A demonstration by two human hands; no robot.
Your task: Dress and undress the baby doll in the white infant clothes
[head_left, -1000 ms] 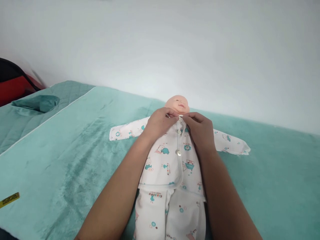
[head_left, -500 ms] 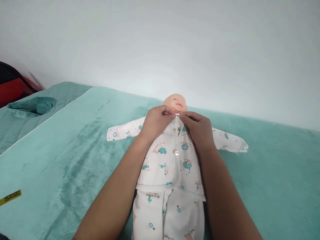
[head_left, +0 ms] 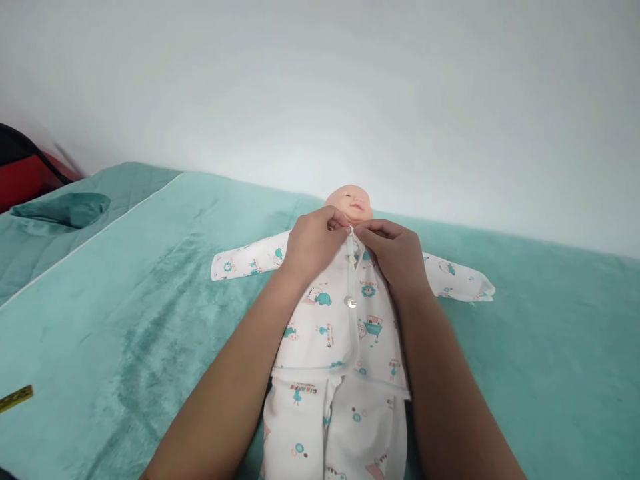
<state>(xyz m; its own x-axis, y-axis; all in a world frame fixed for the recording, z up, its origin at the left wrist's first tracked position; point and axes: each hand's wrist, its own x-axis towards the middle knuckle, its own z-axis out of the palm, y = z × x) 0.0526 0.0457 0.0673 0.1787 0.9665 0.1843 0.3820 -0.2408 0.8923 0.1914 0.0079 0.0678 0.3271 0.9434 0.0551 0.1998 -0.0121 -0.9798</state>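
Note:
A baby doll (head_left: 345, 197) lies on its back, head toward the wall, dressed in a white printed shirt (head_left: 320, 333) and matching white trousers (head_left: 370, 433). Both sleeves stretch out sideways. My left hand (head_left: 317, 240) pinches the shirt's front edge at the collar, just below the doll's chin. Opposite it, my right hand (head_left: 395, 247) pinches the other side of the collar, its fingertips almost meeting the left ones. Down the front, one button (head_left: 351, 302) shows at mid-chest and another lies just below my fingers. What sits right between the fingertips is too small to make out.
A teal plush cover (head_left: 150, 300) spreads under the doll up to a pale wall (head_left: 320, 100). On the left are a quilted section with a teal fabric fold (head_left: 65, 210), a red and black object (head_left: 25, 170) and a yellow strip with dark markings (head_left: 16, 398).
The view has shifted slightly, so the doll appears a little further left and higher. Both hands stay pinched at the collar with only small finger movement.

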